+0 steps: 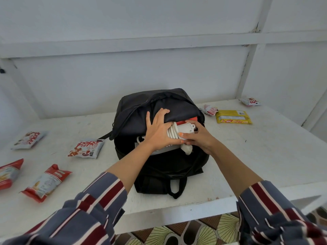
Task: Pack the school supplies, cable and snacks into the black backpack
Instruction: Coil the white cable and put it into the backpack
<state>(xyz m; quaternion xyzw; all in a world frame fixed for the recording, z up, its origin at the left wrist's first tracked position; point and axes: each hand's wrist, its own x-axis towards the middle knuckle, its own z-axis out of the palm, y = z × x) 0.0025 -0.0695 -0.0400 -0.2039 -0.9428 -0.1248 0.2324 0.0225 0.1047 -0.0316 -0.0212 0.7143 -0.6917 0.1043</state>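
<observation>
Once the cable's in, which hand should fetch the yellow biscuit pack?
Right, probably. The yellow biscuit pack lies right of the backpack, nearer the right hand, which grips the cable; the left hand holds the flap open.

Black backpack (159, 170) at centre, white cable (178, 132) at its mouth, yellow biscuit pack (233, 117) at right, red-and-white snack bags (46, 183) at left, white table (265, 156), grey-blue sleeves (99, 198) striped maroon and white, fan-patterned cream-and-brown floor (203, 232) at bottom.
</observation>
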